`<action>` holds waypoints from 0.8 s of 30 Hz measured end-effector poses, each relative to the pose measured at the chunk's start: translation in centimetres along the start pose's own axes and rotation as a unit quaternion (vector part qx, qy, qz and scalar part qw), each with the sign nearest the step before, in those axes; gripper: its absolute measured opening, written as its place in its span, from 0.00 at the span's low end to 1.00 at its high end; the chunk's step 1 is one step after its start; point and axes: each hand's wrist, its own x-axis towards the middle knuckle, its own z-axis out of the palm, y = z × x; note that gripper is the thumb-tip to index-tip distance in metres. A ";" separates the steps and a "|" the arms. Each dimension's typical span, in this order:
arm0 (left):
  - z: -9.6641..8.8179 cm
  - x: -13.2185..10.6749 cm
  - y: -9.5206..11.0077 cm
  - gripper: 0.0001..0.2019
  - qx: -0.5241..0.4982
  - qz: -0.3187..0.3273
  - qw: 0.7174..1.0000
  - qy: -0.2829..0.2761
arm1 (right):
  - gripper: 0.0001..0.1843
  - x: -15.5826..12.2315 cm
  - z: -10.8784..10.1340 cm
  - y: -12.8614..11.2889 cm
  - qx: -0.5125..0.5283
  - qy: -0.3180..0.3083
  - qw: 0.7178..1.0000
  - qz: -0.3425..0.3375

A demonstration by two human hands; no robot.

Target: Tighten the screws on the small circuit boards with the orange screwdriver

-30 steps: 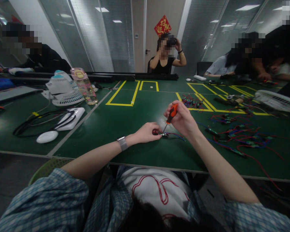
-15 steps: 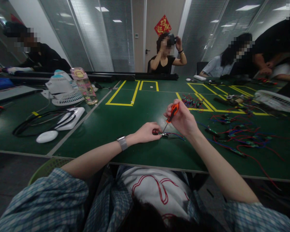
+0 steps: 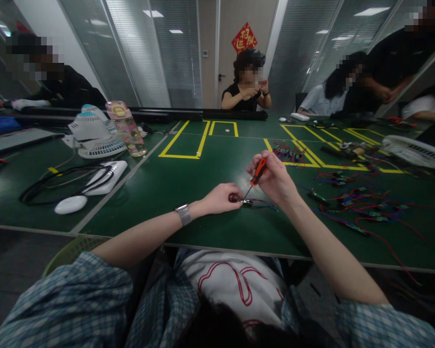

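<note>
My right hand (image 3: 273, 181) is closed round a small screwdriver with an orange and black handle (image 3: 258, 171). Its thin shaft slants down and left to a small dark connector with red and blue wires (image 3: 252, 203) lying on the green table (image 3: 188, 193). My left hand (image 3: 221, 199) pinches that connector at its left end and holds it against the table. A watch with a grey band sits on my left wrist.
Many red, blue and black wired parts (image 3: 351, 205) lie to the right. At left are a white fan (image 3: 92, 135), a pink-capped bottle (image 3: 126, 129), black cables on a white pad (image 3: 76, 181) and a white mouse (image 3: 70, 205). Other people sit round the far sides.
My hands have stayed on the connector; the screwdriver handle has turned slightly in my fingers. The person across the table has lowered both hands from head height to chest height.
</note>
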 end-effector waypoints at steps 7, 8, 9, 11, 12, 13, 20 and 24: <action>0.0 0.0 -0.2 0.05 0.001 0.007 1.000 0.004 | 0.15 0.0 0.0 0.1 0.014 -0.020 1.000 0.005; 0.1 0.0 -0.2 0.05 0.001 0.008 1.000 0.004 | 0.15 0.0 0.0 0.1 0.013 -0.021 1.000 0.006; 0.1 0.0 -0.2 0.05 0.002 0.008 1.000 0.004 | 0.15 0.0 -0.1 0.1 0.010 -0.021 1.000 0.006; 0.1 0.0 -0.2 0.05 0.003 0.008 1.000 0.006 | 0.14 0.0 -0.2 0.2 0.004 -0.018 1.000 0.005; 0.1 0.0 -0.1 0.05 0.003 0.008 1.000 0.006 | 0.13 0.0 -0.3 0.2 0.004 -0.016 1.000 0.004; 0.0 0.0 -0.1 0.04 0.003 0.008 1.000 0.007 | 0.13 0.0 -0.3 0.3 0.006 -0.016 1.000 0.004; -0.1 0.0 0.1 0.05 0.006 -0.005 1.000 -0.005 | 0.10 0.2 -0.3 0.3 0.038 -0.039 0.998 0.004; -0.1 0.0 0.1 0.05 0.013 -0.007 1.000 -0.005 | 0.11 0.1 0.0 0.1 0.047 -0.048 0.998 0.014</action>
